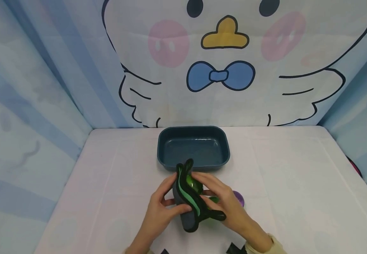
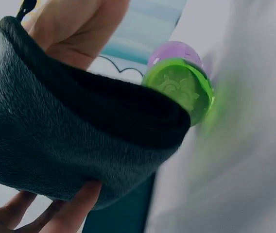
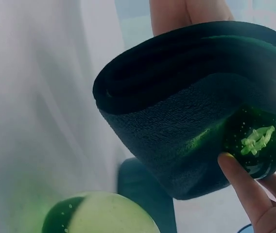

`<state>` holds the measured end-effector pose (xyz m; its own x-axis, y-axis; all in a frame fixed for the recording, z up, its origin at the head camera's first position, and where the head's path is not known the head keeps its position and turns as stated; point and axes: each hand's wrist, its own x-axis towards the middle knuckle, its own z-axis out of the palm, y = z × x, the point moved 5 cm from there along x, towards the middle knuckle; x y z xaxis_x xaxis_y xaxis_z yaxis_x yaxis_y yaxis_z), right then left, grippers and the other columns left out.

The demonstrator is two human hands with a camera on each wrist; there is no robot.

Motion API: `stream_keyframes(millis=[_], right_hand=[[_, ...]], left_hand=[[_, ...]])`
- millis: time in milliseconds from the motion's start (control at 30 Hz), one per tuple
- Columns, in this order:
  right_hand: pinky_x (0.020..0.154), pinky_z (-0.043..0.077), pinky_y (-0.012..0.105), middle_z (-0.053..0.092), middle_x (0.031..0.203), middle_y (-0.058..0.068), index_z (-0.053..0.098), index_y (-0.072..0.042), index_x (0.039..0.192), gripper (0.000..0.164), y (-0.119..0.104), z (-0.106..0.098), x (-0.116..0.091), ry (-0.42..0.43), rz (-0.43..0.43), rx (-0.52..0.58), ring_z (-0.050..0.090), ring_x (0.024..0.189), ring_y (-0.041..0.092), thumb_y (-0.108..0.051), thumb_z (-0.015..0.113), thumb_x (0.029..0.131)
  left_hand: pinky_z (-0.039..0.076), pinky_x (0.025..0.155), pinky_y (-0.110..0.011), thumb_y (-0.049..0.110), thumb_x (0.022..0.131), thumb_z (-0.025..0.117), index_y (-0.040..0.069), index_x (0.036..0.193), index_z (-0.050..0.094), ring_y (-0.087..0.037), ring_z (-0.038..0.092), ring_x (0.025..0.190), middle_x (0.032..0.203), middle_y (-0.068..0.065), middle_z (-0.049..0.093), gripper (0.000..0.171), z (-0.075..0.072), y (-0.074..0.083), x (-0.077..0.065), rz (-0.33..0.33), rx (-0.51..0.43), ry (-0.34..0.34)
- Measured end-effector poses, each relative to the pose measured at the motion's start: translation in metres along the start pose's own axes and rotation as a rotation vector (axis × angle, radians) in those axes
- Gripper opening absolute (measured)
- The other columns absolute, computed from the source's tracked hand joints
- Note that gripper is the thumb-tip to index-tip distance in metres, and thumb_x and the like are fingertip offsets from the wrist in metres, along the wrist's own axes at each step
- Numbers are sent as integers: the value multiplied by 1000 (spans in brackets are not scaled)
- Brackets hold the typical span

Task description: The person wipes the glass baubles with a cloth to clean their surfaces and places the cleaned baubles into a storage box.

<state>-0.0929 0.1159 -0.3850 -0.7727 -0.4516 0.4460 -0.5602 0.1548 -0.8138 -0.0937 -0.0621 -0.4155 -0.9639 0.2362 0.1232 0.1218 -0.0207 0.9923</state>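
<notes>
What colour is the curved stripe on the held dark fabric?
Light green; the curved stripe shows best in the head view.

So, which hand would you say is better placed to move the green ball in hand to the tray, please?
Probably the right hand: its fingers curl round the green ball, while the left hand is busy gripping the grey fabric.
</notes>
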Motion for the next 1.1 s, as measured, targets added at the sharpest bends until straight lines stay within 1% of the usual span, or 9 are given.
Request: stream_keyframes(millis=[233,300,400,467,533,733,833,967,1100], right_hand=[[84,60,32,53,141,18,49,-2,142,51,3,5,-1,6,6,16,54,127,13,7,61,93],[84,60,31,54,140,16,50,-4,142,50,4,6,-1,10,30,39,53,128,11,6,61,94],[83,60,32,56,137,16,51,-3,139,48,4,7,0,20,32,53,54,126,14,5,63,93],[83,60,32,58,134,16,53,-3,137,47,4,7,1,35,45,59,58,123,16,5,64,92],[83,60,33,62,130,16,56,-3,134,45,4,7,1,58,51,50,61,119,17,4,66,91],[91,57,28,60,134,9,62,-5,133,43,3,5,2,111,68,-56,61,117,16,-2,70,90],[100,51,26,56,139,6,58,-9,138,42,4,6,1,73,92,-62,57,124,18,-4,62,96],[111,41,27,53,146,1,51,-17,145,42,6,6,-1,-25,165,-16,48,136,19,-9,49,104],[112,40,29,52,146,-1,51,-20,145,45,8,2,-3,-38,176,-50,46,137,17,-11,57,100]], left_hand=[[59,85,-38,8,77,84,28,151,41,-20,52,126,151,-1,44,88,4,-1,3,24,-55,-104],[58,89,-37,5,77,84,25,152,38,-21,54,126,152,-3,41,90,5,-1,4,50,-93,-135],[56,94,-35,2,76,84,20,152,39,-23,56,125,151,-8,42,90,5,0,4,98,-139,-158],[53,98,-35,0,75,84,15,149,42,-25,56,125,148,-11,46,86,5,0,5,125,-159,-150],[52,101,-35,-2,74,84,13,146,46,-26,57,125,144,-12,49,82,5,-1,5,121,-178,-128],[50,104,-35,-5,72,84,12,142,51,-26,57,125,141,-11,53,79,4,-4,4,13,-240,-53],[49,104,-34,-4,72,84,12,141,52,-25,57,125,141,-11,54,78,3,-4,5,-1,-229,-29],[50,103,-33,-6,70,84,11,140,53,-24,58,124,139,-11,54,78,0,-3,6,-5,-227,-7],[51,102,-34,-6,71,84,10,141,51,-24,57,125,141,-13,51,80,1,-1,5,-6,-245,-17]])
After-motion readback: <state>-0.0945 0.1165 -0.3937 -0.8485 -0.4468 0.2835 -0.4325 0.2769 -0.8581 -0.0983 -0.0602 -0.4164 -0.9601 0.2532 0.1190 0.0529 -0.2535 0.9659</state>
